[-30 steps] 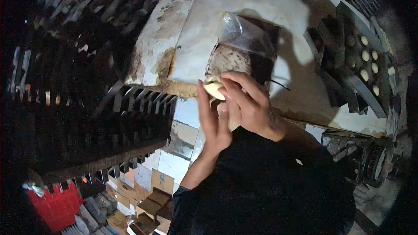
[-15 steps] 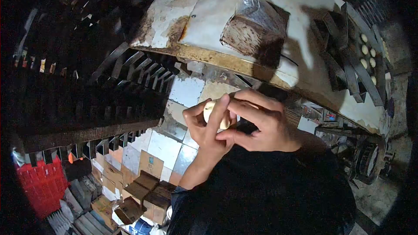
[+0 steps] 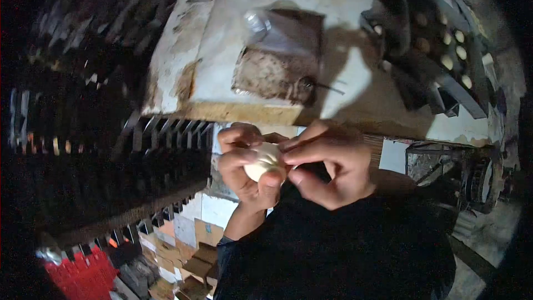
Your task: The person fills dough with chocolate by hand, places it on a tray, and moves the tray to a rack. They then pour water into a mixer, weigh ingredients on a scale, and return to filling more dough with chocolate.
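Note:
A pale, round dough ball (image 3: 260,168) with creases on its upper side sits in the curled fingers of my left hand (image 3: 240,169). The left thumb presses on its lower edge. My right hand (image 3: 336,161) is at the ball's right side, thumb and fingertips pinching the dough there; motion blurs them a little. Both hands are in front of the table's near edge. Beyond them on the table lies a square tray (image 3: 277,76) of brown, smeared stuff, with a clear plastic bag (image 3: 286,30) on its far part and a thin dark handle sticking out.
Dark metal trays (image 3: 397,33) stand on the right of the white table (image 3: 214,86), with several pale dough balls (image 3: 461,53) in one. Dark slatted racks (image 3: 111,172) fill the left. Below are a red crate (image 3: 83,272) and cardboard boxes (image 3: 202,261).
The view has shifted, so the table appears lower and further left. My left thumb has moved from over the dough ball to its near edge, and more of the creased dough shows.

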`<state>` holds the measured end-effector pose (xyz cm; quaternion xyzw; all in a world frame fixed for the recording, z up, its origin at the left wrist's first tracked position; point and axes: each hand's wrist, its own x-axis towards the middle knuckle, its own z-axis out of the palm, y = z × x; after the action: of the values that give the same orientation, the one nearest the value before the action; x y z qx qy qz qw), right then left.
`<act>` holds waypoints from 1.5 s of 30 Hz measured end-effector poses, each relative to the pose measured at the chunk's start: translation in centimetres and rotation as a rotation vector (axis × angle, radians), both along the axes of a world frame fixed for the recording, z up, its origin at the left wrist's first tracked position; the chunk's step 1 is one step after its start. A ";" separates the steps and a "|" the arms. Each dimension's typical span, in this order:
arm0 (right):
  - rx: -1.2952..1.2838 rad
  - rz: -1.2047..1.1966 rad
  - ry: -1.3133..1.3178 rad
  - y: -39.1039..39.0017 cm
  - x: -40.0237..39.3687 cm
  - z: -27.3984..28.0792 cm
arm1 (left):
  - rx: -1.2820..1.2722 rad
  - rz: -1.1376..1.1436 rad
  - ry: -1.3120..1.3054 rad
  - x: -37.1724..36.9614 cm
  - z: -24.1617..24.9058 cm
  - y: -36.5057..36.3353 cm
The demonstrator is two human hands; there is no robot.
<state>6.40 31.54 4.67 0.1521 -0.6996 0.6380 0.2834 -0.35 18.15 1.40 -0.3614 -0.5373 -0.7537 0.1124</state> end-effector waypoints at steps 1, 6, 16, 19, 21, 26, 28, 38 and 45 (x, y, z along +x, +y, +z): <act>0.162 -0.115 0.008 1.7 0.1 1.6 | -0.042 0.072 0.044 -0.4 0.1 2.2; 0.123 -0.259 0.241 11.4 0.6 -0.2 | 0.098 -0.290 -0.009 -1.5 2.2 14.9; 0.617 -0.647 -0.098 25.5 3.9 4.3 | -0.562 -0.241 0.386 -2.8 -0.2 28.9; 0.774 -0.375 -0.189 27.6 3.3 4.5 | -0.443 -0.582 0.255 -2.1 -1.8 32.0; 0.834 -0.271 -0.403 30.2 3.1 3.2 | -0.320 -0.845 0.119 -2.3 -2.4 33.9; 0.749 -0.417 -0.473 40.8 0.7 6.1 | -0.556 -0.871 -0.079 -3.7 -0.5 36.3; 0.916 -0.637 -0.509 47.7 -1.3 3.5 | -0.629 -0.806 -0.132 -4.3 1.1 36.1; 1.086 -0.738 -0.593 59.4 -9.4 -8.0 | -0.468 -0.190 -0.515 -13.1 0.7 29.3; 0.787 -0.586 -0.495 58.0 -4.9 -0.3 | -0.541 -0.102 -0.161 -25.2 2.3 36.9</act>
<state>1.49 89.58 4.33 -0.1094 -0.9442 0.2394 0.1979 -25.56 55.03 3.70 -0.3436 -0.7071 -0.6141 -0.0690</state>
